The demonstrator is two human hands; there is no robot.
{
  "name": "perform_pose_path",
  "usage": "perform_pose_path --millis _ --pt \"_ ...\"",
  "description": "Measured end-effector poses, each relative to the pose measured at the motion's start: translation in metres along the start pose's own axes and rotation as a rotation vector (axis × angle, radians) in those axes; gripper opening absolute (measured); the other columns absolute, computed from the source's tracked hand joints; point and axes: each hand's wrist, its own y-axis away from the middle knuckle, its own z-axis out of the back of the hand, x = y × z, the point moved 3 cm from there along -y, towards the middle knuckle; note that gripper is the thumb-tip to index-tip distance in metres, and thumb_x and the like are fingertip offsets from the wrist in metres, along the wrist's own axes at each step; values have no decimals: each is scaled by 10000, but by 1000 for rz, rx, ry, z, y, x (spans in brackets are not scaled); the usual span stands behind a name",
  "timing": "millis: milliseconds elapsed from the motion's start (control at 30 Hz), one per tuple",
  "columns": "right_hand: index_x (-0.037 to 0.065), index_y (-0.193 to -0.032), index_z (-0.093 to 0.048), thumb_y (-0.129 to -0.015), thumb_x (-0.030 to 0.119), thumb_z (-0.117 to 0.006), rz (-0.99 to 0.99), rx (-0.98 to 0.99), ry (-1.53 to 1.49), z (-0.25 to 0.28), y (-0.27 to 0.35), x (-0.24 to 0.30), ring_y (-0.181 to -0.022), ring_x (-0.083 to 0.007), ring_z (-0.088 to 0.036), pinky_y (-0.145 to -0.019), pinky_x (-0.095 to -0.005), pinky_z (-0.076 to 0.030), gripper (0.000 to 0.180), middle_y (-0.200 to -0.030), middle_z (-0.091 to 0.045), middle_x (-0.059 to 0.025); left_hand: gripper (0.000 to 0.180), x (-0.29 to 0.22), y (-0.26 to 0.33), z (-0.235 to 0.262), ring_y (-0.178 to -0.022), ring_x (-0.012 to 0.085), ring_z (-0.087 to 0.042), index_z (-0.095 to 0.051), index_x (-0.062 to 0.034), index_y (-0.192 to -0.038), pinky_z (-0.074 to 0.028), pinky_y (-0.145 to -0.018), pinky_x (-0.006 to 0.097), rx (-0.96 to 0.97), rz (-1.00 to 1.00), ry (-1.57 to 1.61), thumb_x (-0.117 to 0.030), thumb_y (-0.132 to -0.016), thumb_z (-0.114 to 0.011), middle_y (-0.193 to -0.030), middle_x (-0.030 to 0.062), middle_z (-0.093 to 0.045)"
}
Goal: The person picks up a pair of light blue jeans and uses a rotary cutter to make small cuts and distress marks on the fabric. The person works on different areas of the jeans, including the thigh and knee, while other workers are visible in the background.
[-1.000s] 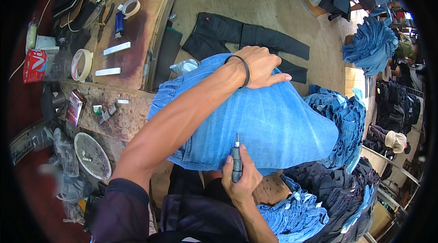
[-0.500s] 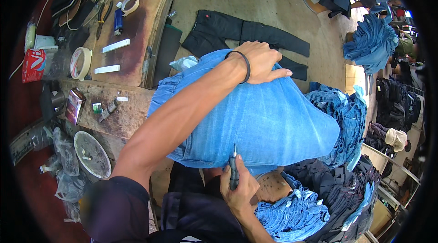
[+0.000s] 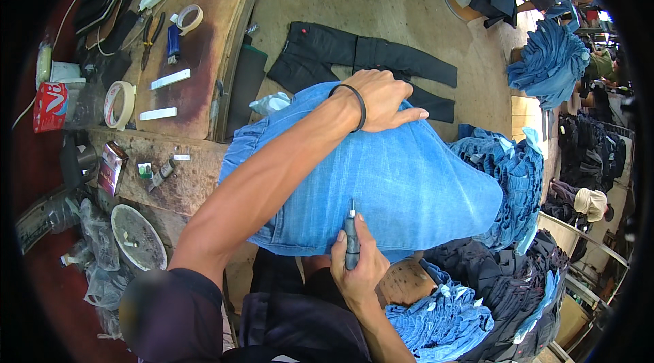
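A pair of light blue jeans (image 3: 381,172) is spread across in front of me, pale creases on its cloth. My left hand (image 3: 385,101), with a black band at the wrist, presses on its far edge. The fingers curl over that edge, their tips hidden, and the thumb points right along the denim. At the near edge my right hand (image 3: 361,261) grips a dark grey pen-shaped tool (image 3: 351,242) between thumb and fingers. The tool's thin metal tip points away from me over the denim; whether it touches the cloth I cannot tell.
Black trousers (image 3: 368,53) lie flat beyond the jeans. Piles of blue jeans (image 3: 501,179) and dark garments (image 3: 490,264) stand at the right. On the wooden table (image 3: 211,29) at the left are pliers (image 3: 148,39), tape rolls (image 3: 120,105) and white strips (image 3: 170,80).
My right hand and the pen-shaped tool have moved slightly away from me over the jeans. My left hand keeps its place on the far edge. The view has shifted a little.
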Motion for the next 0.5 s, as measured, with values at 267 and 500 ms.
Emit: perform_pose_path --millis 267,500 --pt "-96 -1281 -681 -870 24 -799 -44 51 -3 8 22 3 -506 -214 -594 -481 -336 -462 444 -679 -628 -101 708 3 -1 -5 -759 447 -719 -753 -8 -919 -584 -768 532 -99 -53 -3 -689 -996 -575 -725 255 -703" --pt "-96 -1282 -676 -867 21 -797 -70 17 -49 15 29 5 -516 -223 -611 -485 -342 -482 448 -706 -661 -127 722 5 -2 -6 -766 437 -727 -764 -1 -981 -587 -775 522 -83 -44 -3 -697 -994 -572 -728 248 -710"
